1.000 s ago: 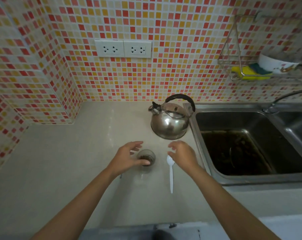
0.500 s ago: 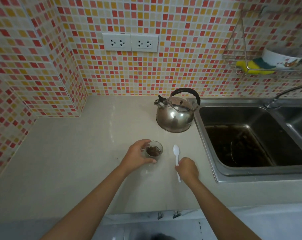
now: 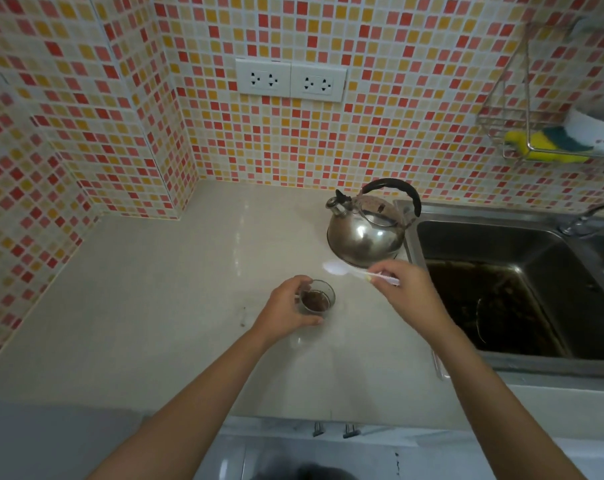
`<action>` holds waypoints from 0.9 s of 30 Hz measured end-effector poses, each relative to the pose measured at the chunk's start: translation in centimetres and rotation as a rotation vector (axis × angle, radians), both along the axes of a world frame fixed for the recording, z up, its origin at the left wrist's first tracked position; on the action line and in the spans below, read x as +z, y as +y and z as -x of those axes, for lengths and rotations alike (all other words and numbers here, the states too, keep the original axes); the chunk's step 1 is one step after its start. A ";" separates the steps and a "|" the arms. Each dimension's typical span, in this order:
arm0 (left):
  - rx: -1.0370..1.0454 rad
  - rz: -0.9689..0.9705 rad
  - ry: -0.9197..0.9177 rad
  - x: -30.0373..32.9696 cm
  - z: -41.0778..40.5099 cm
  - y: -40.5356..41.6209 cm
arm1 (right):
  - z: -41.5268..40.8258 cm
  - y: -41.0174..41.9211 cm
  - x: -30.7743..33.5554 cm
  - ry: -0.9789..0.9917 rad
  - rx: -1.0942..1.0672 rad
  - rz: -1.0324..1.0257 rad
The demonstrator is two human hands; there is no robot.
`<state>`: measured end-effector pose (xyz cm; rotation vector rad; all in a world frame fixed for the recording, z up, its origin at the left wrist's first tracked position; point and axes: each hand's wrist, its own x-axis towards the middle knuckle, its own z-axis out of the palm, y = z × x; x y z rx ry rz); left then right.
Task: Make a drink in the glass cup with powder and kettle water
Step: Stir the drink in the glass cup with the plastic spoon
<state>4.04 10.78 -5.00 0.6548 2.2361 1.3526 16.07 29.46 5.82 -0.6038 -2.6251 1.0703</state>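
On the counter (image 3: 155, 306) the glass cup (image 3: 317, 301) stands before the kettle (image 3: 366, 233), the sink (image 3: 501, 299) to their right

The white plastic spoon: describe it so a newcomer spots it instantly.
Start at the steel sink, then the shiny kettle left of it. In front of the kettle, the right hand pinches the white plastic spoon above the counter, bowl pointing left: the only white utensil.

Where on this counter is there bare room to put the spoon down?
Bare counter stretches left of the glass cup, out to the tiled corner. It is crowded between cup, kettle and sink, where both hands work.
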 end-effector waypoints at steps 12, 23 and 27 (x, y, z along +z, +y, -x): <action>0.015 0.014 -0.008 0.2 0.0 0.1 | 3.2 -4.0 -3.6 -0.058 0.124 0.133; -0.013 0.013 0.016 0.5 0.1 0.1 | 4.6 -4.5 -5.4 -0.003 0.073 0.160; -0.023 0.037 0.022 0.5 0.1 0.1 | 4.6 -4.5 -5.8 -0.039 0.101 0.024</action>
